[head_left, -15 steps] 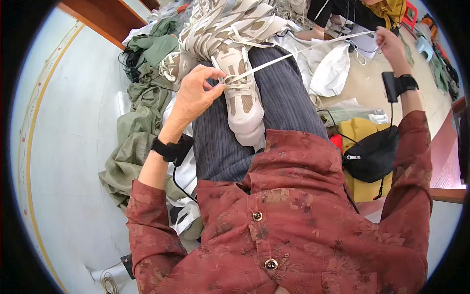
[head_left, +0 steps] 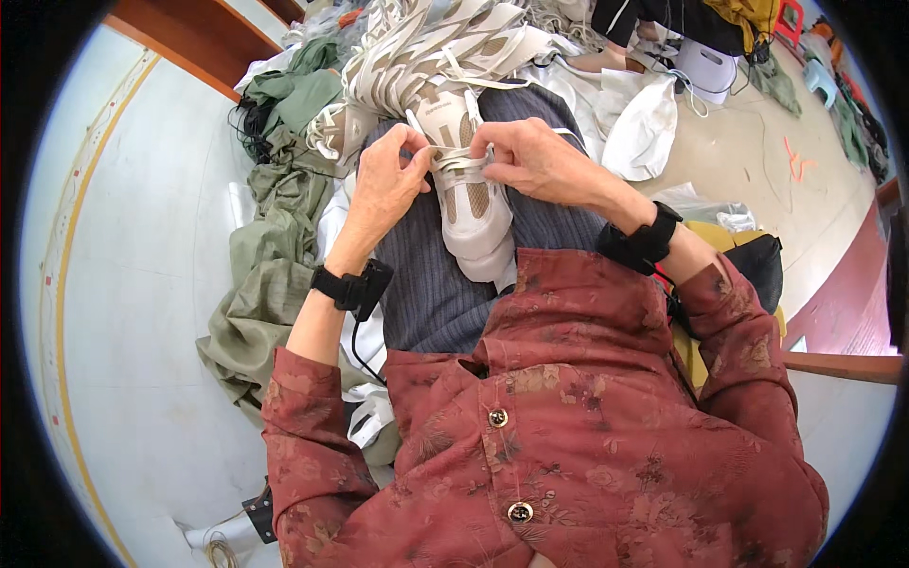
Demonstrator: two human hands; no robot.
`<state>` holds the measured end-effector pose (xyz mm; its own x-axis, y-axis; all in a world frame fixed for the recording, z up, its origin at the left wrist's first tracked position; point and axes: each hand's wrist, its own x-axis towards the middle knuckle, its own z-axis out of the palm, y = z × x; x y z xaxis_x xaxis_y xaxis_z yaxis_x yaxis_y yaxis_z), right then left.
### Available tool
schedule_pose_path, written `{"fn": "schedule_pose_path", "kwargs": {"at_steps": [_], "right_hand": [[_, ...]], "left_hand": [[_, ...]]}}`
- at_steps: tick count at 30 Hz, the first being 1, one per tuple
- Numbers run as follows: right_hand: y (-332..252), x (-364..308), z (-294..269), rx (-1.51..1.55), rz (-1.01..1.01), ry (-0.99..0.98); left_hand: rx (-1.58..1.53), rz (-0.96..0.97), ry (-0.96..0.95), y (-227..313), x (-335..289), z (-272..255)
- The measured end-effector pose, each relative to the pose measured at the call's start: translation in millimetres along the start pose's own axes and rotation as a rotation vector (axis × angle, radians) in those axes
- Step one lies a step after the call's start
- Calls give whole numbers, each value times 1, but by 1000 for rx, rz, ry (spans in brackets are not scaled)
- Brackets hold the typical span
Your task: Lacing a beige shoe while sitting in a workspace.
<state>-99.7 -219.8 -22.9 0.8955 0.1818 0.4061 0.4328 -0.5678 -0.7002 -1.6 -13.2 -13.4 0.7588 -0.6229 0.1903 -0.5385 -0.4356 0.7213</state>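
Note:
A beige and white sneaker (head_left: 475,232) lies across my lap, its rounded toe end pointing toward my body. The white shoelace (head_left: 458,163) crosses the sneaker's front in rows. My left hand (head_left: 386,185) is at the left eyelet side, thumb and forefinger pinched on the lace. On the other side my right hand (head_left: 540,163) pinches the lace close to the right eyelets. Both sets of fingertips are nearly level, with the lace rows between them. The exact lace ends in the fingers are too small to make out.
Beyond the sneaker lies a heap of similar laced shoes (head_left: 426,57). Olive cloth (head_left: 260,293) is bunched at the left, and white cloth (head_left: 644,137) lies at the right. A yellow and black bag (head_left: 757,270) sits by my right elbow. Another person's foot (head_left: 606,60) shows at the back.
My right hand has come in from the far upper right, where it held the lace stretched out, to the sneaker's right side. My left hand stays at the left eyelets.

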Motion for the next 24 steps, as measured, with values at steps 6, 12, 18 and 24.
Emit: {"fn": "schedule_pose_path", "kwargs": {"at_steps": [6, 12, 18, 24], "right_hand": [[6, 5, 7, 146, 181, -41], [15, 12, 14, 112, 92, -34], [13, 8, 11, 17, 30, 130], [17, 10, 14, -33, -72, 187]], "left_hand": [[20, 5, 42, 3, 2, 0], [1, -24, 2, -2, 3, -4], [14, -12, -7, -3, 3, -9], [-132, -64, -44, -5, 4, -12]]}}
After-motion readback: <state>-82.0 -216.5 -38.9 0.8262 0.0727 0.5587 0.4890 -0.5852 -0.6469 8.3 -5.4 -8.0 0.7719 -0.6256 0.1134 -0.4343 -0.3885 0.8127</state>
